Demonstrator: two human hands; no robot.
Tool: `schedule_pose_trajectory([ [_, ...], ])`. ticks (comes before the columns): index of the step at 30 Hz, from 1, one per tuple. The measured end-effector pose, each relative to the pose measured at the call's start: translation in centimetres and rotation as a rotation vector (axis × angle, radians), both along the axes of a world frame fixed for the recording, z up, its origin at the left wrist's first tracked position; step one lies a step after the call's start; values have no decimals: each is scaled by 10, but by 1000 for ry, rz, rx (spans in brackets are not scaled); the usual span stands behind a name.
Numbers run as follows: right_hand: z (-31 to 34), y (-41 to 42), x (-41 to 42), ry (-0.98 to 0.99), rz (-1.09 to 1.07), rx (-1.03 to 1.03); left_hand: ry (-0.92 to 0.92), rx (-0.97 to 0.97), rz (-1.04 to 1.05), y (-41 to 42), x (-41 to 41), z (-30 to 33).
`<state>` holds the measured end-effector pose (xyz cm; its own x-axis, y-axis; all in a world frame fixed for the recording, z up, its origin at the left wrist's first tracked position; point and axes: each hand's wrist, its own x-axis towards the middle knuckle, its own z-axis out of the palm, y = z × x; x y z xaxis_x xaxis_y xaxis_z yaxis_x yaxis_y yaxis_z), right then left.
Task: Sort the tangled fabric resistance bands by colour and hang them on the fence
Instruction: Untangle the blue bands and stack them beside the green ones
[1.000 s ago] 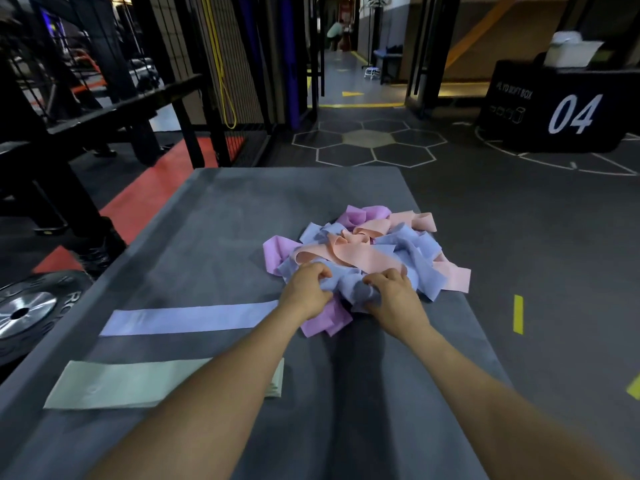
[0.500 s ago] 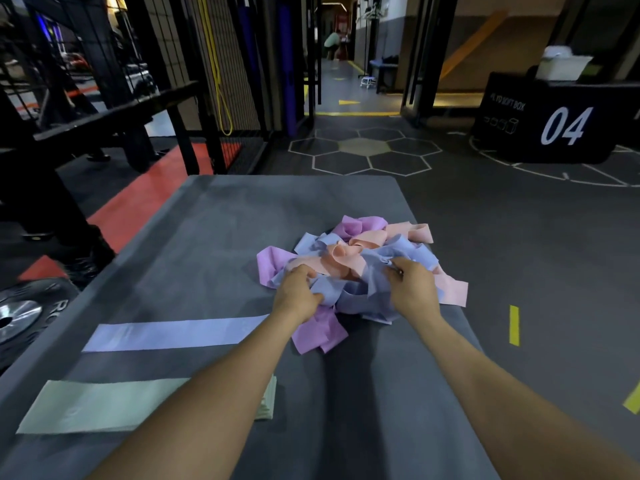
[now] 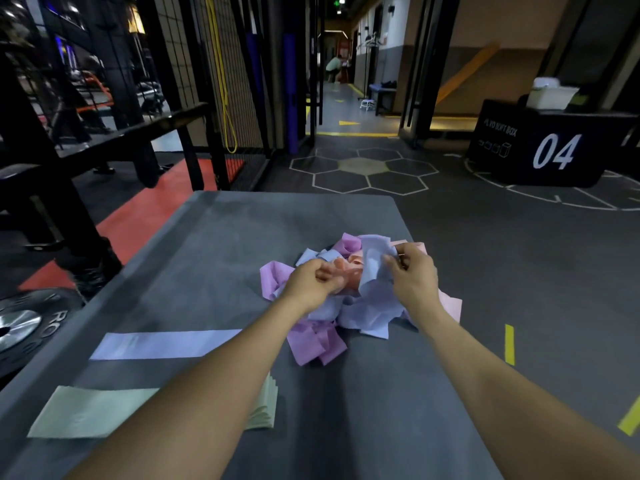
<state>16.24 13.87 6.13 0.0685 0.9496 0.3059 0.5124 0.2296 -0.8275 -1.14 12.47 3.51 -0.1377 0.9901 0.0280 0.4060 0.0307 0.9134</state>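
1. Step in hand: untangling. The tangled bands (image 3: 349, 299) lie near the table's (image 3: 242, 237) right edge
2. Right hand (image 3: 414, 271) pinches a blue band (image 3: 372, 265), lifted; left hand (image 3: 313, 284) grips the peach band (image 3: 349, 268)
3. Next: draw the blue band free, lay it beside the flat blue band (image 3: 162, 344) at the left

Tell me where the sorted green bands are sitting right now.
The green bands lie stacked flat at the near left of the grey mat, just nearer than the flat blue band, partly under the left forearm.
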Motion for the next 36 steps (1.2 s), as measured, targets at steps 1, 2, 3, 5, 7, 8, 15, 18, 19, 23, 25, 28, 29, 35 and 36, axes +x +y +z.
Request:
schedule_pose_trajectory([
  [1, 6, -1, 1, 34, -1, 10, -52, -15, -72, -3, 6, 10],
  [2, 11, -2, 3, 77, -7, 16, -98, -32, -146, -5, 11, 19],
  [3, 17, -3, 5, 117, -9, 22, -132, -44, -205, -8, 17, 27],
  [5, 28, -6, 9, 164, -14, 23, -153, -48, -246, -12, 26, 39],
  [7, 40, -10, 11, 195, -8, 25, -126, -27, -237, -14, 34, 52],
  [8, 45, -11, 12, 209, -5, 21, -104, -11, -218, -16, 37, 58],
  [15, 58, -23, 17, 144, -24, -48, -152, 76, -28, -25, 38, 77],
  [18, 64, -28, 20, 150, -44, -19, -198, 69, 4, -28, 35, 82],
  [19, 67, -29, 21, 157, -53, -14, -206, 63, 13, -28, 36, 82],
  [23, 76, -28, 27, 200, -87, -18, -186, 108, 40, -26, 48, 84],
  [25, 78, -28, 32, 186, -114, 0, -91, 160, 61, -25, 56, 86],
  [28, 80, -27, 43, 196, -138, 46, -24, 167, 55, -23, 66, 92],
  [29, 80, -26, 47, 193, -151, 52, -12, 158, 31, -22, 70, 95],
  [35, 80, -29, 60, 189, -102, 48, 69, 133, -77, -27, 86, 97],
  [36, 80, -30, 59, 184, -77, 43, 72, 142, -96, -28, 89, 98],
])
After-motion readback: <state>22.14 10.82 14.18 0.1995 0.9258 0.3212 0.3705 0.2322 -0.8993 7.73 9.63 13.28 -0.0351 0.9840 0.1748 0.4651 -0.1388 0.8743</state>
